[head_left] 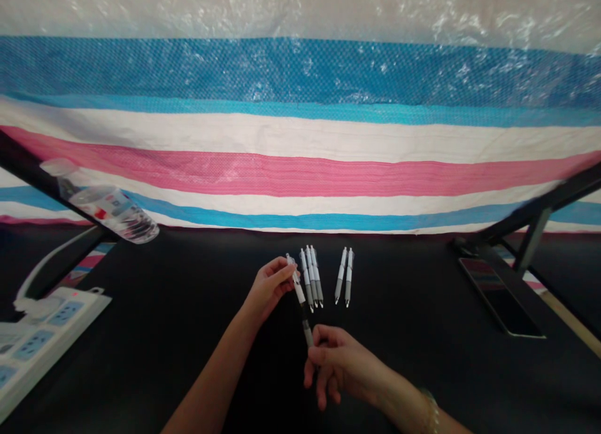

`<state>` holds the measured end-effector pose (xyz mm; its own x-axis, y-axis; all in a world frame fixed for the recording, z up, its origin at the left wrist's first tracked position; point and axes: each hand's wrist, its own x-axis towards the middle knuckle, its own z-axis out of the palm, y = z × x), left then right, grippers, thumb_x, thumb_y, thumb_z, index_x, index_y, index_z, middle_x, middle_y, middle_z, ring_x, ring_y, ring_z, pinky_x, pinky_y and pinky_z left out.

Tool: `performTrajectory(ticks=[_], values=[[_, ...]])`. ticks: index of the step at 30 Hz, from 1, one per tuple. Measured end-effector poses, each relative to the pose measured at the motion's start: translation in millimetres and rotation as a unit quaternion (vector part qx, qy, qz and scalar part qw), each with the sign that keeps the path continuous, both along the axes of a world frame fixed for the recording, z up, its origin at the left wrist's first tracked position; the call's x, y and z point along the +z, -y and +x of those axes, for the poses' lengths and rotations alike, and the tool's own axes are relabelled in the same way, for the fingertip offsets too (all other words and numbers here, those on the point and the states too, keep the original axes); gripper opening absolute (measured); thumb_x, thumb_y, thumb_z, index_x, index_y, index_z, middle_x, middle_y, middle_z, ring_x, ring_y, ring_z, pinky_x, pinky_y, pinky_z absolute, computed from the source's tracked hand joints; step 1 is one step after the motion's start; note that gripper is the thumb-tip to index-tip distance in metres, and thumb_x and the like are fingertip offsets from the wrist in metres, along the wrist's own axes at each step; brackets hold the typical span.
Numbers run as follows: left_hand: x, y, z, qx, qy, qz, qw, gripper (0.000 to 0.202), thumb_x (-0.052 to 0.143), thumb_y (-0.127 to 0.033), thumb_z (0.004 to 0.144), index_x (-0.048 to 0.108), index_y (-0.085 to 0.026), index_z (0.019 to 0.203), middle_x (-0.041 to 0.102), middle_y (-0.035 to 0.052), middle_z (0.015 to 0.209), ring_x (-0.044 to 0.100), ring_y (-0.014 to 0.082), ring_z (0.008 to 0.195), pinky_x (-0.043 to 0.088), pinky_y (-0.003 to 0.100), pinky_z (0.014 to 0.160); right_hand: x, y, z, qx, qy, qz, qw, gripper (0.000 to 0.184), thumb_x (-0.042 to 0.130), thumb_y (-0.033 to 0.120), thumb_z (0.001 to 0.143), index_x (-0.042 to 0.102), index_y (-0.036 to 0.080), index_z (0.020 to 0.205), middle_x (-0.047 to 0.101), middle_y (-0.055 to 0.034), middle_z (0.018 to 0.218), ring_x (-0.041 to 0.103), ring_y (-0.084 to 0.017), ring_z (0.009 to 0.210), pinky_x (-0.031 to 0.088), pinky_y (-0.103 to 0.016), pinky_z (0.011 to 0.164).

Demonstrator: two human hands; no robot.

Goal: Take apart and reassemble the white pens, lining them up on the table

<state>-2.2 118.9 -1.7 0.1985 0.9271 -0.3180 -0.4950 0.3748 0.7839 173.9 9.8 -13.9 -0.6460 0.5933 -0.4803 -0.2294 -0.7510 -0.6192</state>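
My left hand (pixel 272 285) pinches the white upper barrel of a click pen (pixel 298 290), near its clip. Thumb and forefinger of my right hand (pixel 335 365) close on the pen's grey lower end, while the other fingers curl loosely below. Between the white barrel and the grey end shows a dark, narrow stretch, which looks like the refill. Just right of my left hand, three white-and-grey click pens (pixel 312 276) lie side by side, tips toward me. Two more such pens (pixel 344 276) lie a little farther right.
A black tabletop (pixel 399 277) lies beneath. At left are a white power strip (pixel 51 334) with a cord and a clear water bottle (pixel 115 211). A phone (pixel 500 296) lies at right by a black frame bar (pixel 535 208). Striped sheeting (pixel 300 171) hangs behind.
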Motion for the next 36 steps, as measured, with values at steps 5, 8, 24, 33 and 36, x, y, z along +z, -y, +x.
performTrajectory(ticks=[5,8,24,33,36], values=[[-1.2,-7,-8,0.075,0.013,-0.001,0.997,0.031,0.092,-0.030,0.060,0.070,-0.014,0.075,0.070,-0.0006,0.068,0.061,0.0057,0.056,0.048,0.012,0.050,-1.3,1,0,0.019,-0.003,0.003,1.000,0.048,0.076,0.045,0.074,0.035,0.024,0.089,0.073,-0.0023,0.068,0.068,-0.016,0.044,0.035,-0.012,0.034],[-2.2,-10,-11,0.102,0.019,-0.004,0.995,0.029,0.091,-0.028,0.061,0.071,-0.014,0.076,0.070,-0.0012,0.067,0.062,0.0063,0.057,0.048,0.011,0.049,-2.1,0,0,0.022,-0.005,0.003,1.000,0.049,0.077,0.044,0.073,0.035,0.024,0.089,0.074,-0.0032,0.068,0.068,-0.016,0.044,0.037,-0.013,0.034],[0.3,-2,-3,0.018,0.023,0.000,1.000,0.033,0.093,-0.031,0.060,0.068,-0.013,0.074,0.068,0.0001,0.066,0.063,0.0086,0.058,0.052,0.014,0.052,1.6,-1,0,-0.001,-0.003,0.010,1.000,0.050,0.078,0.045,0.073,0.035,0.024,0.088,0.073,-0.0016,0.067,0.066,-0.014,0.043,0.038,-0.014,0.037],[4.9,7,4,-0.136,-0.005,0.048,0.989,0.033,0.090,-0.031,0.067,0.064,-0.013,0.073,0.069,0.0015,0.069,0.063,0.0100,0.058,0.055,0.018,0.053,3.6,-3,0,-0.061,0.016,0.015,0.998,0.049,0.083,0.044,0.071,0.041,0.021,0.081,0.070,0.0003,0.064,0.058,-0.009,0.041,0.037,-0.015,0.038],[5.9,6,1,-0.143,-0.006,0.057,0.988,0.031,0.089,-0.031,0.069,0.063,-0.013,0.073,0.069,0.0016,0.070,0.065,0.0111,0.061,0.057,0.019,0.055,2.8,-3,0,-0.067,0.007,0.012,0.998,0.049,0.083,0.048,0.070,0.043,0.021,0.080,0.069,0.0004,0.063,0.056,-0.009,0.040,0.034,-0.015,0.036]])
